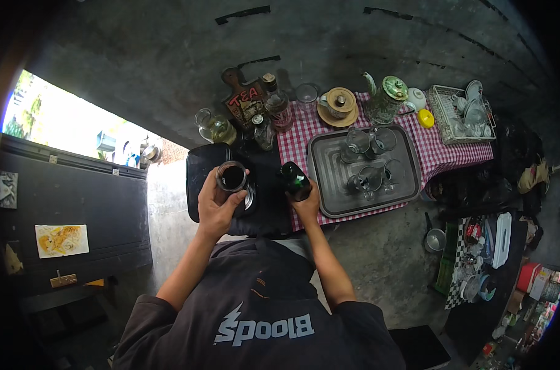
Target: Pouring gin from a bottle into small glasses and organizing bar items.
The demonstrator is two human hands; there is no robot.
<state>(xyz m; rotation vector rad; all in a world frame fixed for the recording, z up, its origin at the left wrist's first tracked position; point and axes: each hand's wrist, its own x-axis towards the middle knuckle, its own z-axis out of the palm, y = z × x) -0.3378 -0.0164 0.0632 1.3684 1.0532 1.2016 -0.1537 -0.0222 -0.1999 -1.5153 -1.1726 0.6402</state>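
Observation:
My left hand (216,201) grips a round clear jar (232,176) with dark contents, its mouth facing up. Just under that hand, a silver metal disc (249,199) shows partly on a black tray-like surface (197,182). Around a dark green glass bottle (297,184), my right hand (306,203) is closed, and the bottle's neck points away from me. To the right of this hand lies a grey serving tray (328,185). Several clear glass mugs (370,178) stand on it.
Along the wall stand a glass carafe (217,132), stoppered bottles (278,106), a lidded cup on a saucer (340,104) and a green patterned teapot (388,101). A wire basket of dishes (467,113) and a yellow lid (425,119) are farther right on the checked cloth (446,157).

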